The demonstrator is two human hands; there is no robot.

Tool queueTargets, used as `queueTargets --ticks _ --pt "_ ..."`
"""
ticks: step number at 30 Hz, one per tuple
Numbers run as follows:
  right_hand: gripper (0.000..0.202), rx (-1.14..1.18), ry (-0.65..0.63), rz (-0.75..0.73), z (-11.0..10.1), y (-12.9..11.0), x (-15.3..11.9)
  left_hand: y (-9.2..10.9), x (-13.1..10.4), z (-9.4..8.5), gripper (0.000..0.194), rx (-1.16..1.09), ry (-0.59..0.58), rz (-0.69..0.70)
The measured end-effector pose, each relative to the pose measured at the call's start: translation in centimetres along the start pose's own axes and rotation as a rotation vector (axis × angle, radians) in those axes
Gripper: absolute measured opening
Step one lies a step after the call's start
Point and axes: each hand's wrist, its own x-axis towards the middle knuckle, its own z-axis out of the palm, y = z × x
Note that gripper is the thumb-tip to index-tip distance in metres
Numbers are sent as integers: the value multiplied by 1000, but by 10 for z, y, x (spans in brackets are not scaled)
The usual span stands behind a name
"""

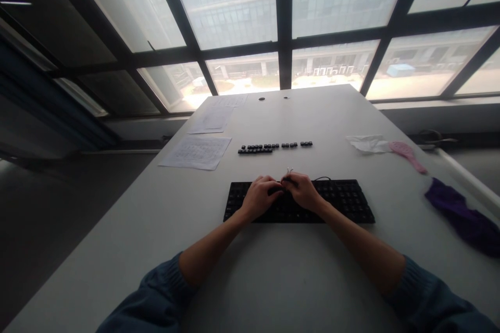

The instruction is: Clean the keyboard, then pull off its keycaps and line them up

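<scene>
A black keyboard (351,203) lies on the white table in front of me, with both my hands over its upper middle. My right hand (302,190) is closed around a small tool with thin metal wire ends (289,170), which looks like a keycap puller; the wires stick up past the fingers. Beside it, my left hand (261,195) rests on the keys with fingers curled, thumb and fingertips drawn together near the right fingertips. What the left fingers pinch, if anything, is hidden. Behind the keyboard, loose black keycaps (255,151) stand in two rows.
Printed paper sheets (197,153) lie at the left of the white table (250,270). Toward the right edge are a white tissue (367,143), a pink hairbrush (406,154) and a dark purple cloth (461,213). A keyboard cable (322,178) curls behind the keyboard. Windows stand beyond the table.
</scene>
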Motion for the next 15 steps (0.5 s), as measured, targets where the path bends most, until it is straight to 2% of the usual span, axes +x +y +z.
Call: queueTargets --ticks 15 --pt "13 17 10 -19 -2 -2 -1 1 0 -1 16 27 -4 6"
